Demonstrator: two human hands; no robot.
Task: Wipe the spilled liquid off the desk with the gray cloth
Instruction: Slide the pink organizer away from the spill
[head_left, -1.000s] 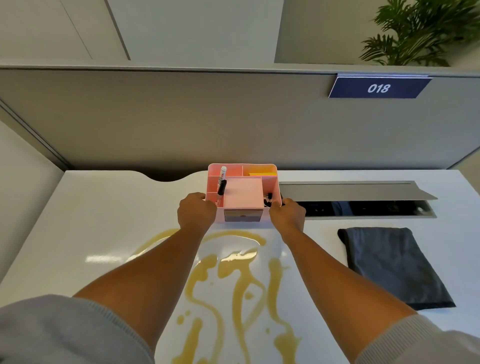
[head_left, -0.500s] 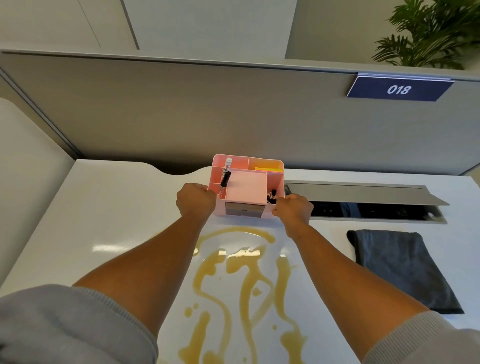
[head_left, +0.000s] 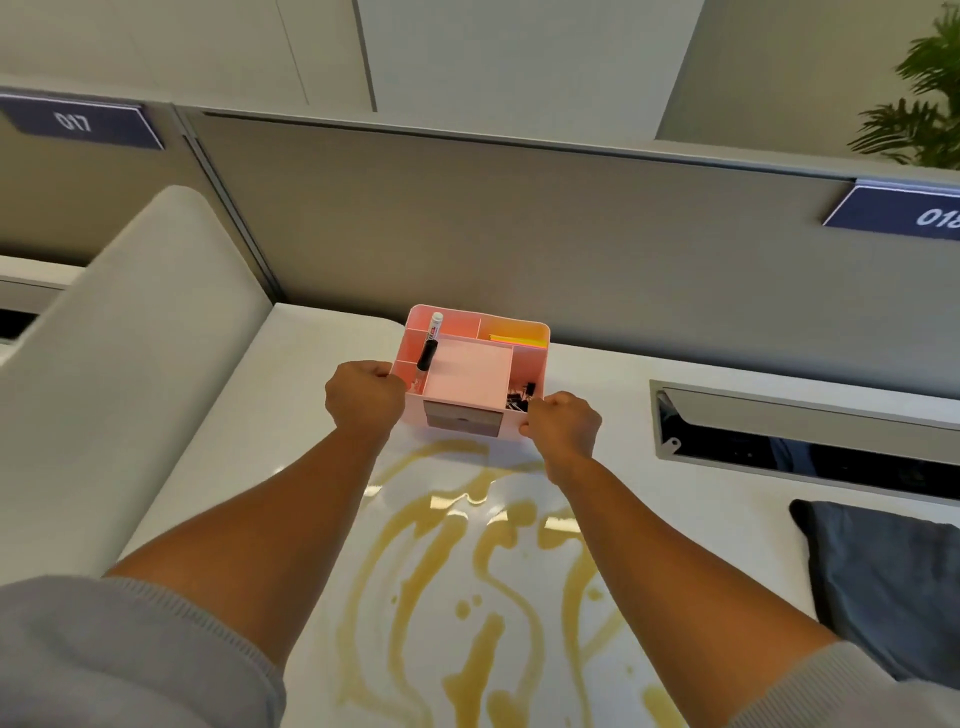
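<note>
The white bench (head_left: 249, 415) carries a pink organizer (head_left: 470, 371) at the back, brown spilled liquid (head_left: 483, 571) in the middle, and a gray cloth (head_left: 883, 577) on the right.

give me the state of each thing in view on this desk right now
pink organizer: upright, gripped on both sides
left hand: gripping organizer
right hand: gripping organizer
marker: capped, standing in organizer
spilled liquid: unwiped
gray cloth: folded, untouched
cable hatch: open
</note>
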